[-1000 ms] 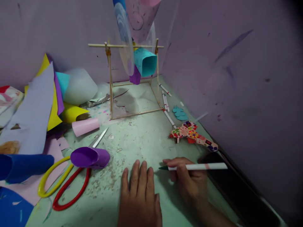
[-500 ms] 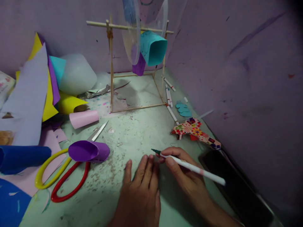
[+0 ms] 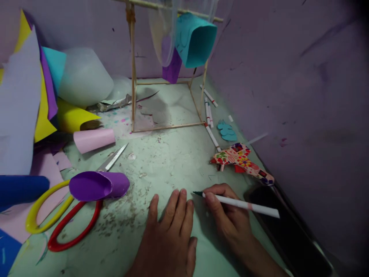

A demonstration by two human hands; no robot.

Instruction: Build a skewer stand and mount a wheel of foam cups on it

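My left hand (image 3: 168, 231) lies flat on the pale green table (image 3: 161, 165), palm down, with its fingers spread a little and nothing held. To its right, my right hand (image 3: 227, 211) pinches a white marker (image 3: 242, 204) whose dark green tip points left, just beyond the left fingertips. Whether that tip touches the table I cannot tell. Scissors (image 3: 77, 227) with one yellow and one red handle lie on the left, and a purple paper tube (image 3: 119, 184) rests over them.
A stick frame (image 3: 132, 77) at the back carries a turquoise paper tube (image 3: 183, 42). A flower-patterned glue gun (image 3: 242, 159) and a black phone-like slab (image 3: 291, 227) lie right. Several markers sit by the wall. Coloured paper (image 3: 20, 104) and a pink tube (image 3: 95, 140) are left.
The view has tilted and shifted. My right hand has moved slightly right with the marker, widening the gap to my left hand, whose thumb now stands out more.
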